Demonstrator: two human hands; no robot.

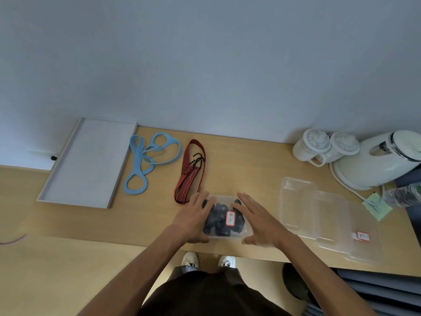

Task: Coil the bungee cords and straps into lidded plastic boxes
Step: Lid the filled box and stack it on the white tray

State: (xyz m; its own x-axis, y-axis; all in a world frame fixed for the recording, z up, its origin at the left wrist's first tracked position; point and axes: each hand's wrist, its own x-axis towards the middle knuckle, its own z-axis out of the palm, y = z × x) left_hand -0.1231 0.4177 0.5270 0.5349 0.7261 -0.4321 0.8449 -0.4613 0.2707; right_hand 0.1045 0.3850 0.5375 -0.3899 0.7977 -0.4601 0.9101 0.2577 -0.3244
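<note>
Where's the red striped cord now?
Head view, left of centre: the red striped cord lies on the table between the blue strap and the labelled box.

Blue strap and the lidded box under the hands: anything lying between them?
Head view: the red striped bungee cord lies on the desk between the blue strap and the lidded box; nothing else there.

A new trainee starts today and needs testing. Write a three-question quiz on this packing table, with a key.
1. True or false: the red striped bungee cord is already packed in a box.
2. What lies between the grey tray and the red cord? A) blue strap B) kettle C) green note
3. What do the left hand and right hand rest on?

Key: 1 false, it lies loose on the table. 2 A. 3 the labelled clear box of dark cord.
</note>
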